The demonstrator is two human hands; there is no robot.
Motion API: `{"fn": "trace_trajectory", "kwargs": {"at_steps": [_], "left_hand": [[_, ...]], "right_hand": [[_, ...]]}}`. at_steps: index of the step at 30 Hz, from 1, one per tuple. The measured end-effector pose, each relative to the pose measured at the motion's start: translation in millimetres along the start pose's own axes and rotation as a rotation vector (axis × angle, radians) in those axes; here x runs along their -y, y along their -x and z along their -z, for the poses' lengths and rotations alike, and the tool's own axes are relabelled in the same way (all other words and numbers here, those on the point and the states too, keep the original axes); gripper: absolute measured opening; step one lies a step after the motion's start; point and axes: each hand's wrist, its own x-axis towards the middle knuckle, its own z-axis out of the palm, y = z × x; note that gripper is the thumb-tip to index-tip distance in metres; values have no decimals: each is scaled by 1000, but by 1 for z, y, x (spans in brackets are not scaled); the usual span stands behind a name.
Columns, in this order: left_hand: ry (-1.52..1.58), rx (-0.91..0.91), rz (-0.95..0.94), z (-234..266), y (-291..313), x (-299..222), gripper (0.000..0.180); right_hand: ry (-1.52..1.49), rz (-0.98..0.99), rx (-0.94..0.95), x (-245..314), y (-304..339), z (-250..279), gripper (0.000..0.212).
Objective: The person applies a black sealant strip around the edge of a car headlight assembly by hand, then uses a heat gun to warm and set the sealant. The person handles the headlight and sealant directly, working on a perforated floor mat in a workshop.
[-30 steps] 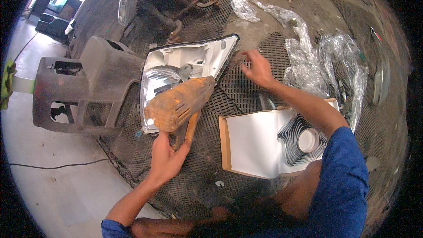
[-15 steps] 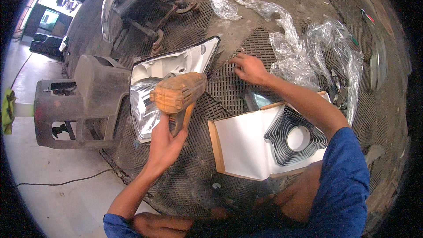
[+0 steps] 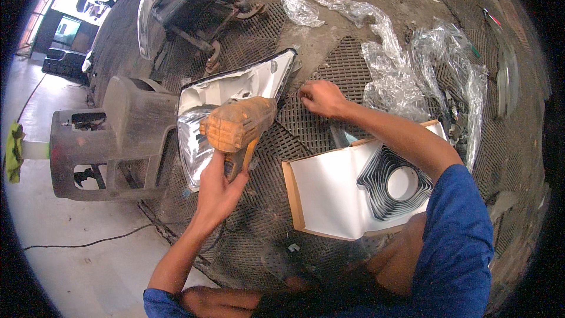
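My left hand [image 3: 220, 185] is wrapped round the handle of a worn orange heat gun [image 3: 238, 122]. The gun is raised in front of an opened car headlight housing [image 3: 268, 79] with a silver inside and a dark rim. Just right of that rim hovers my right hand [image 3: 322, 98], its fingers curled together; whatever they hold, if anything, is hidden. Below my right forearm an open cardboard box [image 3: 321, 191] with a white lining holds a flat coil of black sealant strip [image 3: 382, 185].
A dusty grey plastic stand [image 3: 112, 147] is left of the housing. Crumpled clear plastic wrap [image 3: 391, 76] lies at the upper right. A dark metal stand [image 3: 194, 9] is at the far side. A black cord [image 3: 88, 242] crosses the pale floor, beside perforated matting [image 3: 347, 62].
My right hand has shifted slightly left, closer to the headlight rim, and its fingers have curled in. My left hand holds the heat gun in nearly the same place.
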Motion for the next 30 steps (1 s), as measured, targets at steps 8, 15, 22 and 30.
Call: {"fn": "trace_trajectory", "kwargs": {"at_steps": [8,15,22,30], "left_hand": [[-54,43,92,28,34,-8,50],[-55,102,138,55,79,-5,43],[24,306,296,79,123,-16,48],[41,465,294,85,157,2,60]], "right_hand": [[-111,129,-101,13,-5,-8,29],[-818,-602,17,27,-33,-43,42],[-1000,-590,61,44,-40,-55,28],[-944,-667,87,46,-53,-50,38]]}}
